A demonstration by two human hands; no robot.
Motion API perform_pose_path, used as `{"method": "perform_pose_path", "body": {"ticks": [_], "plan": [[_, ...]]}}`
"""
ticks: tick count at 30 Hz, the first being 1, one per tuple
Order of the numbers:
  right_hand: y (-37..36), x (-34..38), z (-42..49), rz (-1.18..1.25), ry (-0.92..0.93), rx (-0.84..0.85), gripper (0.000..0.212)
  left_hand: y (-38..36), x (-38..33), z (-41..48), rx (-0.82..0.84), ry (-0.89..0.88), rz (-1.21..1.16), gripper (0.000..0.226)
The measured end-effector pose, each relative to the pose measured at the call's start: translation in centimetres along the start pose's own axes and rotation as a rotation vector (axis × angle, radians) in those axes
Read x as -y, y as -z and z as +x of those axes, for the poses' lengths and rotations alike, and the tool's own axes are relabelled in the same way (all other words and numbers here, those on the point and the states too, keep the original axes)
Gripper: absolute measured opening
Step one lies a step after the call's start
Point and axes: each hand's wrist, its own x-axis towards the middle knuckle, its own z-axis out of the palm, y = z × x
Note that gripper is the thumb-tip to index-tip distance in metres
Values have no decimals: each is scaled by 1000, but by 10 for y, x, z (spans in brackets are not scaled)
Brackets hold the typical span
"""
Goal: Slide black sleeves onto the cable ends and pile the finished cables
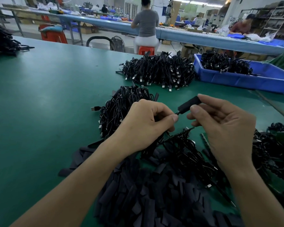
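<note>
Green matting covers the long work table of a busy workshop, where other persons sit at a blue bench far beyond the hands. Both hands are lifted a little above the table and meet in the middle, so the 2 parts can be joined in the air. The left hand pinches the thin cable between thumb and forefinger, very close to its end; I judge this is because a short free length does not bend when pushed. The right hand pinches 1 black sleeve between thumb and forefinger, with its mouth turned toward the left fingertips. The cable tip seems to be just inside it, but black on black is hard to read. The loose sleeves lie in a heap directly below the wrists, near for the next pick. Just beyond the left hand is a small pile of cables, which I take for the finished ones. Farther beyond both hands is a bigger pile beside a blue bin.
</note>
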Motion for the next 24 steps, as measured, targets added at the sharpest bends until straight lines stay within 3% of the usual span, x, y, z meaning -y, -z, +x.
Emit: {"method": "perform_pose_path", "body": {"ticks": [15, 24], "plan": [[-19, 4, -12, 118, -19, 6, 43, -4, -4, -1, -134, -55, -72, 13], [-18, 11, -9, 146, -59, -5, 43, -3, -3, 0, -22, -84, -68, 5]]}}
